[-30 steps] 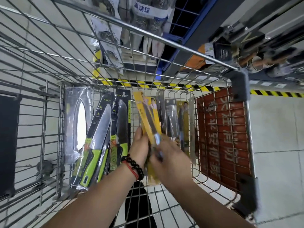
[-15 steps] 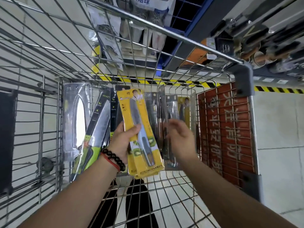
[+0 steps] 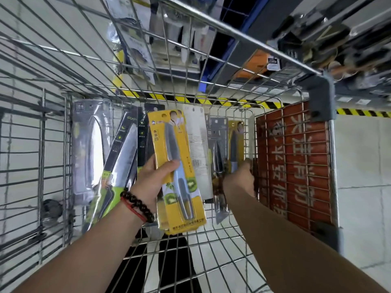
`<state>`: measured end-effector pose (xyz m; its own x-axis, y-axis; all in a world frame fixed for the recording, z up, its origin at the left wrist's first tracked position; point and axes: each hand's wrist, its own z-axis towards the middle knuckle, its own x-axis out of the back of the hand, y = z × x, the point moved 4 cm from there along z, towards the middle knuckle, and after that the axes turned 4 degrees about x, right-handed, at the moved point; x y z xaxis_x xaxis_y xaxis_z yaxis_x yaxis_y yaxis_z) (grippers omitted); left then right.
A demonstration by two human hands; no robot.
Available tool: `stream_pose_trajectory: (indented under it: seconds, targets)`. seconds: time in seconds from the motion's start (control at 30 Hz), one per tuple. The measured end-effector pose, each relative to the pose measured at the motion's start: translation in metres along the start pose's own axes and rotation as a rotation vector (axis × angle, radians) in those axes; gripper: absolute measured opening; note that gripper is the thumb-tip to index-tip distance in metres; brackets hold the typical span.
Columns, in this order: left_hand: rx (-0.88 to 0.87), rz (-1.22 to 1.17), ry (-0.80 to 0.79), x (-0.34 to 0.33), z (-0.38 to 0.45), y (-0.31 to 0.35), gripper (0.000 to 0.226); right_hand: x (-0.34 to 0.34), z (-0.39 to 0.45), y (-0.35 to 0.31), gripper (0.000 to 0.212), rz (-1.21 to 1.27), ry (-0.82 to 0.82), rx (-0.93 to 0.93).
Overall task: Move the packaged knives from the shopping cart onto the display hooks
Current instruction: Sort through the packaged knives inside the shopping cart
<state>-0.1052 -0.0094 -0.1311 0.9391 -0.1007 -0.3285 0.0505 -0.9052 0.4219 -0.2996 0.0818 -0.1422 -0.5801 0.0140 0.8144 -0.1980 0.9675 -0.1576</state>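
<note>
Head view, yellow knife pack (image 3: 179, 178) gripped in left hand (image 3: 152, 182)

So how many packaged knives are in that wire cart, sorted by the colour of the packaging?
Yellow-card knife packs: 2, one gripped in the left hand
Black-card packs with green-handled knives: 2
Silver-grey clear-fronted packs: 2
White-backed pack: 1
Total: 7 that I can tell apart; overlapping packs may hide more.

Wire shopping cart (image 3: 232, 240), packaged knives (image 3: 118, 163) leaning in a row against its far wall
</note>
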Motion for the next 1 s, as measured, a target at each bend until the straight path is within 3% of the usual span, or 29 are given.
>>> stream_pose_trajectory:
  seconds: [0.23, 0.43, 0.53, 0.63, 0.83, 1.0]
  targets:
    - [-0.061, 0.059, -0.027, -0.003, -0.006, 0.003, 0.028, 0.006, 0.007, -0.005, 0.033, -0.130, 0.008, 0.126]
    - [-0.043, 0.069, -0.017, -0.005, -0.016, 0.005, 0.047, 0.012, 0.009, -0.005, 0.039, -0.145, 0.071, 0.120]
    - [-0.028, 0.060, -0.034, -0.005, -0.016, 0.002, 0.032, 0.012, 0.013, -0.003, 0.036, -0.132, 0.050, 0.133]
    - [-0.018, 0.097, -0.024, -0.006, -0.013, -0.001, 0.037, 0.007, 0.010, -0.004, 0.028, -0.210, 0.014, 0.189]
    - [-0.006, 0.154, -0.022, -0.002, -0.006, -0.006, 0.024, -0.003, 0.008, -0.004, 0.043, -0.344, 0.019, 0.275]
    - [-0.018, 0.159, -0.027, -0.003, -0.006, -0.008, 0.026, 0.002, 0.016, 0.000, 0.023, -0.212, 0.056, 0.185]
